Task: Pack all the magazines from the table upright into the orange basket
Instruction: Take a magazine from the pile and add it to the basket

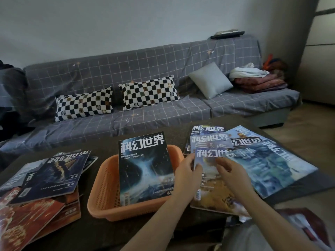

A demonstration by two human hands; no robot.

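head view: both hands close on one magazine (208,160) just right of the orange basket (101,187), left hand (186,171) gripping its left edge, right hand (230,171) its front; a dark-covered magazine (145,169) stands tilted in the basket; more lie spread on the table (101,145) either side.

A grey sofa (145,84) with a white grid-pattern cover runs along a plain pale wall (108,24) in dim light; two black-and-white checkered pillows (116,104) lean against its backrest; a grey cushion (210,80) sits to their right; folded blankets (257,80) pile at the sofa's right end; wood-toned floor (308,120) shows beyond that end.
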